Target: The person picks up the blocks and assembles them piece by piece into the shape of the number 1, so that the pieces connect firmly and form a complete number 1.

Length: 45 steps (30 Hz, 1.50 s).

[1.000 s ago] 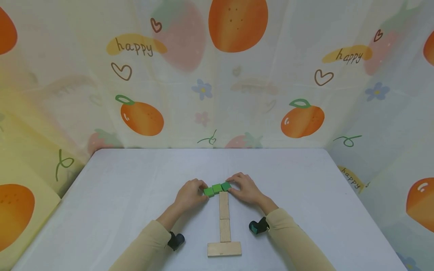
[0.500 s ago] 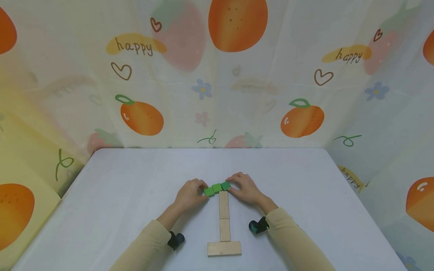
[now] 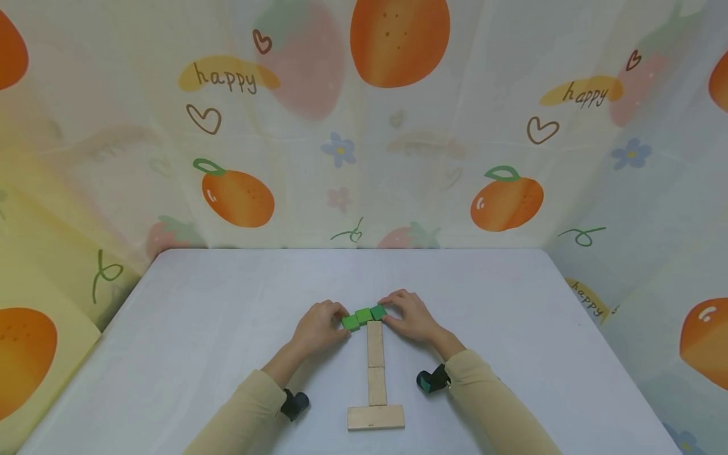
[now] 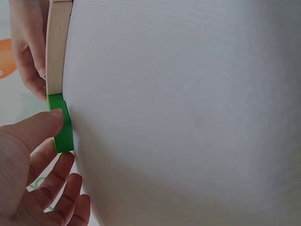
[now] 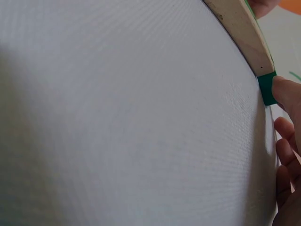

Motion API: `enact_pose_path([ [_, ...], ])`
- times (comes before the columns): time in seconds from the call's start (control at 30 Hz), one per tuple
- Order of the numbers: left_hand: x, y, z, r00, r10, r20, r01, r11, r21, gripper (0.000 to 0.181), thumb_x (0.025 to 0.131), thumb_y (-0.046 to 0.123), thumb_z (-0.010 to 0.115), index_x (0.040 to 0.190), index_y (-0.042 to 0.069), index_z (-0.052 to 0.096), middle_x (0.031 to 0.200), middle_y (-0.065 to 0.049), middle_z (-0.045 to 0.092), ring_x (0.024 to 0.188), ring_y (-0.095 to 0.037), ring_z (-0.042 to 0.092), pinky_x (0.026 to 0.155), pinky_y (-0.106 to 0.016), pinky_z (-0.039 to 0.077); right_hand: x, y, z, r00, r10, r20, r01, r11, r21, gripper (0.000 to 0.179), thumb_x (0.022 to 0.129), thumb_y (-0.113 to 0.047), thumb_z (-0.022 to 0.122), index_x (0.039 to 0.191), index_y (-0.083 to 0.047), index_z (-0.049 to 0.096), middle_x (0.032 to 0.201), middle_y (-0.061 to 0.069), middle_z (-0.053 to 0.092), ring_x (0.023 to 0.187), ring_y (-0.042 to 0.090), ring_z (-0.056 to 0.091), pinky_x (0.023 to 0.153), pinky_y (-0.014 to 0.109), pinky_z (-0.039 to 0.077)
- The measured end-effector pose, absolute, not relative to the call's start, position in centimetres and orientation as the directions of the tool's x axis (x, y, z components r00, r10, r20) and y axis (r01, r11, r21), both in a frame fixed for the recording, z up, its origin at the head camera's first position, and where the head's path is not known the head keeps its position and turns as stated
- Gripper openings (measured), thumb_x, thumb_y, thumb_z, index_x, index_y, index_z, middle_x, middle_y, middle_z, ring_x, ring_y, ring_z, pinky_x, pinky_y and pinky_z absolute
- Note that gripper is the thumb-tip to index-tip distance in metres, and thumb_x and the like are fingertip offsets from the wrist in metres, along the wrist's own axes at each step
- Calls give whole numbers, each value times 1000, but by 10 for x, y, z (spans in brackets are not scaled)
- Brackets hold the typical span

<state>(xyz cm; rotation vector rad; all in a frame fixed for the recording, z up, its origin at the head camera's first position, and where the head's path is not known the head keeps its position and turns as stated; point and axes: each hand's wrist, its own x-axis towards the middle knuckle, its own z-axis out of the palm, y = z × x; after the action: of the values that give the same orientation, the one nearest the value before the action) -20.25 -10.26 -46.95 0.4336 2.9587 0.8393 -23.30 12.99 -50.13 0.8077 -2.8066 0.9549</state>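
Three small green blocks form a slanted row, rising to the right in the head view. My left hand (image 3: 320,325) pinches the left bright green block (image 3: 350,323) between thumb and fingers; in the left wrist view its thumb (image 4: 57,115) lies on that block. At the other end, my right hand (image 3: 415,319) pinches the darker green block (image 3: 378,312), also seen under the thumb in the right wrist view. The middle green block (image 3: 363,316) sits between them. Just below the row lies the upper wooden block (image 3: 375,344), nearly touching it.
A second wooden block (image 3: 376,386) continues the line toward me, ending at a crosswise wooden block (image 3: 375,418). All lie on the white-covered table (image 3: 199,303). A fruit-printed curtain (image 3: 398,126) hangs behind. Black cameras (image 3: 296,404) are on both wrists.
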Motion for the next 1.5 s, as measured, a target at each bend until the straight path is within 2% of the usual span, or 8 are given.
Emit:
enact_pose_path([
  [0.3,-203,-103,-470,-962,272,33,249,815,524,31,69,19,79,96,10,67,89,-1,62,82,-15,54,74,-33,46,-233,130,-500,-851,-465,245,-518,664,-539,29,83,-19,66,111,-14,62,109,7,58,103,25,51,88,43,39],
  [0.57,-202,-108,-471,-960,280,26,251,813,525,35,70,21,78,100,9,66,91,-2,62,84,-16,55,75,-34,47,-232,132,-501,-851,-473,228,-513,656,-554,36,83,-20,66,118,-13,59,113,8,57,107,26,50,91,44,38],
  [0.8,-200,-116,-473,-960,278,29,252,819,515,36,70,22,79,101,10,65,91,-1,62,85,-15,57,77,-33,48,-234,133,-505,-852,-475,221,-511,659,-552,32,84,-20,65,115,-15,60,113,6,56,106,24,50,90,43,39],
  [0.97,-199,-118,-473,-963,268,2,229,821,523,35,71,24,77,102,11,65,92,0,61,86,-15,55,78,-34,47,-233,132,-506,-828,-477,294,-556,636,-535,29,83,-20,65,111,-12,62,109,8,58,103,27,51,87,45,39],
  [1.07,-199,-118,-472,-965,262,-16,215,822,527,36,71,24,77,102,11,65,94,1,60,88,-16,54,80,-35,46,-232,132,-507,-797,-484,362,-604,615,-507,28,86,-25,63,110,-11,63,107,8,58,100,26,52,85,43,39],
  [1.17,-199,-118,-472,-963,270,-21,221,825,520,37,71,24,77,102,11,65,95,0,60,90,-16,54,81,-35,46,-231,132,-506,-789,-483,380,-614,605,-507,29,87,-29,61,110,-11,62,106,8,58,100,25,51,85,42,39],
  [1.33,-200,-118,-471,-960,278,-31,221,821,526,38,70,25,78,102,11,65,95,0,61,90,-17,54,82,-36,46,-232,131,-505,-832,-472,291,-550,641,-536,35,83,-22,65,115,-9,61,112,10,58,105,28,51,89,46,38],
  [1.5,-198,-119,-469,-957,286,-41,221,816,534,37,71,25,77,103,11,64,97,0,61,91,-17,55,82,-37,46,-233,132,-504,-859,-461,223,-504,682,-530,37,83,-23,64,118,-12,59,116,9,57,108,26,50,91,43,38],
])
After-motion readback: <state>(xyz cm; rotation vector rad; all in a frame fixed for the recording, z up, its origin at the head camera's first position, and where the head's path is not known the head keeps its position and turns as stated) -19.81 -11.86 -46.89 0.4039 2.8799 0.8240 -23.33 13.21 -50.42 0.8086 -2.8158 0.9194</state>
